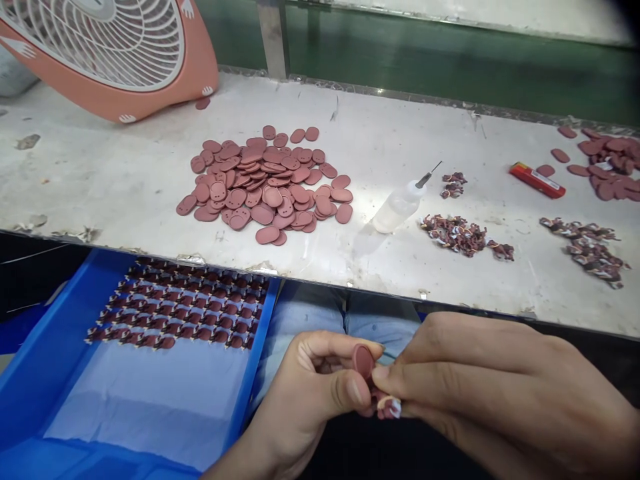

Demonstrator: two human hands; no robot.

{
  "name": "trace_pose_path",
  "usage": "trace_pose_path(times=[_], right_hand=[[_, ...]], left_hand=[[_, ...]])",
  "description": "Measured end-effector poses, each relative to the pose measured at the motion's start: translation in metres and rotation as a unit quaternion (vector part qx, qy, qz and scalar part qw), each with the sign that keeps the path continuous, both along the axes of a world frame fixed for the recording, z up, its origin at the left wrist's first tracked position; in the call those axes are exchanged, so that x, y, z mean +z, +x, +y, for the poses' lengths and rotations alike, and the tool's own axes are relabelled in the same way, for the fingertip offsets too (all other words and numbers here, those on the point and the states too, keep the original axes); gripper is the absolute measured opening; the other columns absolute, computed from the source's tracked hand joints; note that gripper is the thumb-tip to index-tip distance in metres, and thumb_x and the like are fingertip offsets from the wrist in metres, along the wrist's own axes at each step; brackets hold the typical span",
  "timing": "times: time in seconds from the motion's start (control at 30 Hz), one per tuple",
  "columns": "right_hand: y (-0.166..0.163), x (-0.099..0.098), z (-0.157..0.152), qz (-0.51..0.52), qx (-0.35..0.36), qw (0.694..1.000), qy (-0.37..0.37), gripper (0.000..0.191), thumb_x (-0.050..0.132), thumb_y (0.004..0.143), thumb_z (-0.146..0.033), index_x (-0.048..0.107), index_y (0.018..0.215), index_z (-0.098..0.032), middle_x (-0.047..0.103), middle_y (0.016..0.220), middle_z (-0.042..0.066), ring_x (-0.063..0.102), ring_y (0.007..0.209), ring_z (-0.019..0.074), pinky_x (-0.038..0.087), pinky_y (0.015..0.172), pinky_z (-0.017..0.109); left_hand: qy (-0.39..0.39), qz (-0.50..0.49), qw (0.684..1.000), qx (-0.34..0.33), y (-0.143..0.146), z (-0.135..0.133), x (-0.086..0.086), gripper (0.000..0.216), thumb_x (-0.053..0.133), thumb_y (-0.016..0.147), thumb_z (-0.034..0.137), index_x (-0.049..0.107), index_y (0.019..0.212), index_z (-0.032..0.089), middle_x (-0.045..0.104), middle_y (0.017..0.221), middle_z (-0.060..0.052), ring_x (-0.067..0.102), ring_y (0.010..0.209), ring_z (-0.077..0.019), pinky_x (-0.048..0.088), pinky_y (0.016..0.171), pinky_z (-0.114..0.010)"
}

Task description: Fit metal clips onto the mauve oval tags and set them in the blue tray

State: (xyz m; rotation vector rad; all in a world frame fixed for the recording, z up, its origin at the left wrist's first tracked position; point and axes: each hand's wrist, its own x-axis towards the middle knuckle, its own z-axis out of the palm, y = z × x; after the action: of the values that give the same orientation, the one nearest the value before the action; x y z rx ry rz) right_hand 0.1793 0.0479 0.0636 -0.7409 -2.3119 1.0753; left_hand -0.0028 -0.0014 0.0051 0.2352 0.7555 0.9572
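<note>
The person's left hand [305, 393] is gripping a reddish-brown oval disc [363, 361], thumb and forefinger closing on its edges. The right hand [480, 387] is pinching a small figure [389, 406] just below the disc, its fingertips pressing together and partly hiding the grip. Both things are sitting between the two hands, below the table's [125, 180] front edge. To the left, a blue tray [50, 373] is holding a pale sheet [155, 400] with rows of small brown pieces [185, 313] lying on it. On the table, loose figures [455, 235] are lying near a tilted needle-tipped bottle [399, 208]. Beyond, a disc pile [270, 183] is spreading out, a red lighter [537, 181] is lying rightward, and a pink fan [200, 60] is standing far left.
</note>
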Motion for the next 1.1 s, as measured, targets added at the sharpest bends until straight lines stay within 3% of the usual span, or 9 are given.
trace_pose_path(times=[0.33, 0.47, 0.57, 0.63, 0.77, 0.9, 1.1], right_hand=[[-0.005, 0.003, 0.009, -0.058, 0.046, 0.997, -0.013, 0.018, 0.055, 0.099, -0.012, 0.062, 0.111, -0.025, 0.070, 0.095, 0.000, 0.065, 0.077, 0.0111, 0.051, 0.066, 0.021], [-0.010, 0.004, 0.016, -0.051, 0.056, 0.996, -0.047, 0.024, 0.056, 0.100, -0.013, 0.062, 0.119, -0.027, 0.069, 0.097, -0.002, 0.065, 0.084, 0.0098, 0.051, 0.073, 0.020], [-0.014, 0.007, 0.021, -0.068, 0.066, 0.993, -0.064, 0.017, 0.055, 0.101, -0.014, 0.065, 0.108, -0.026, 0.068, 0.095, -0.002, 0.065, 0.082, 0.0091, 0.051, 0.073, 0.019], [-0.015, 0.009, 0.021, -0.080, 0.070, 0.992, -0.069, 0.017, 0.056, 0.101, -0.016, 0.064, 0.110, -0.028, 0.068, 0.096, -0.003, 0.065, 0.082, 0.0091, 0.050, 0.072, 0.019], [-0.015, 0.007, 0.019, -0.066, 0.032, 0.997, -0.037, 0.040, 0.066, 0.096, -0.022, 0.055, 0.132, -0.032, 0.067, 0.100, -0.002, 0.064, 0.085, 0.0106, 0.050, 0.074, 0.019], [-0.021, -0.002, 0.019, -0.009, -0.023, 1.000, -0.012, 0.030, 0.067, 0.095, -0.018, 0.063, 0.123, -0.028, 0.068, 0.092, -0.003, 0.063, 0.077, 0.0073, 0.050, 0.069, 0.015], [-0.029, -0.012, 0.013, -0.002, -0.036, 0.999, -0.034, 0.024, 0.067, 0.095, -0.019, 0.067, 0.119, -0.027, 0.067, 0.085, -0.004, 0.061, 0.074, 0.0063, 0.048, 0.066, 0.016]], left_hand=[[0.001, 0.001, 1.000, 0.023, -0.005, -0.003, -0.007, 0.032, 0.092, 0.061, 0.042, 0.073, 0.061, 0.015, 0.061, 0.057, 0.001, 0.054, 0.056, -0.0085, 0.043, 0.056, -0.020], [-0.003, -0.011, 1.000, 0.023, -0.009, -0.003, -0.011, 0.032, 0.090, 0.064, 0.043, 0.077, 0.069, 0.015, 0.065, 0.062, 0.000, 0.056, 0.057, -0.0081, 0.045, 0.057, -0.018], [-0.007, -0.026, 0.999, 0.018, -0.012, -0.003, -0.014, 0.031, 0.090, 0.065, 0.043, 0.079, 0.076, 0.016, 0.070, 0.070, -0.001, 0.057, 0.056, -0.0065, 0.047, 0.055, -0.016], [-0.007, -0.048, 0.999, 0.017, -0.014, -0.004, -0.016, 0.032, 0.090, 0.065, 0.043, 0.079, 0.079, 0.016, 0.070, 0.071, -0.001, 0.059, 0.056, -0.0065, 0.047, 0.052, -0.014], [-0.021, -0.106, 0.994, 0.022, -0.019, -0.004, -0.025, 0.027, 0.087, 0.071, 0.039, 0.079, 0.083, 0.016, 0.067, 0.069, 0.000, 0.063, 0.060, -0.0074, 0.051, 0.052, -0.012], [-0.018, -0.150, 0.988, 0.033, -0.023, -0.005, -0.034, 0.023, 0.083, 0.076, 0.039, 0.079, 0.082, 0.017, 0.070, 0.072, 0.000, 0.064, 0.059, -0.0067, 0.054, 0.049, -0.012], [0.004, -0.156, 0.987, 0.037, -0.024, -0.005, -0.036, 0.030, 0.081, 0.077, 0.043, 0.078, 0.083, 0.014, 0.070, 0.070, -0.001, 0.063, 0.059, -0.0063, 0.057, 0.050, -0.012]])
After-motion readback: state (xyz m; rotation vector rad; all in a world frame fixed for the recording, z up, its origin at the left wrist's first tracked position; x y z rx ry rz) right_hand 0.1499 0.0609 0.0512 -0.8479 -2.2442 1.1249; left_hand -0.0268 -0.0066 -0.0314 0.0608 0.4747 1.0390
